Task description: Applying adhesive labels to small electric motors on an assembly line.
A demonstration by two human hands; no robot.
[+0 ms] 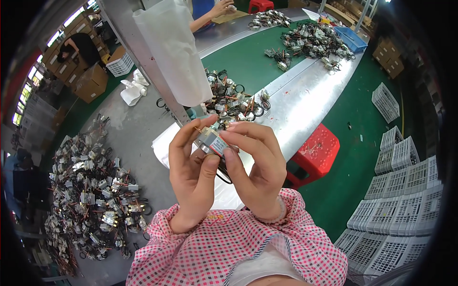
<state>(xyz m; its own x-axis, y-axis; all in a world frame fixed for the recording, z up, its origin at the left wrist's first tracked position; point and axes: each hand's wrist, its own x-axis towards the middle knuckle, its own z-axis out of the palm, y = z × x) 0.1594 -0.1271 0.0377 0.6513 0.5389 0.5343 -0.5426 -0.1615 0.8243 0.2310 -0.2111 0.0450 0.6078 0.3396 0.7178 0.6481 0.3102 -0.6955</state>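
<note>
Small boxy metal part (pixel 210 140), with a white-and-red label and a dark cable (pixel 223 179) looping below it, sits between the fingertips of both hands, raised in front of the chest; the left hand (pixel 192 176) has it pinched between thumb and fingers at its left side, the fingers curled and the grip narrow; the right hand (pixel 260 164) closes on its right side with thumb and forefinger, the other fingers bent; the sleeves of a pink-and-black checked garment (pixel 214 240) reach the wrists.

To the left, a broad heap of wired metal parts (pixel 95 190) covers much of a grey tabletop (pixel 131 148); just beyond the hands lies a smaller pile of similar parts (pixel 234 102), near a hanging white sheet (pixel 174 57); to the right stands a red stool (pixel 322 150), and farther right are stacked pale crates (pixel 391 205).

Beyond, more parts lie on a green surface (pixel 243 62), with a blue tray (pixel 350 39) at its far end; another person's arm (pixel 206 20) reaches in at the top.
</note>
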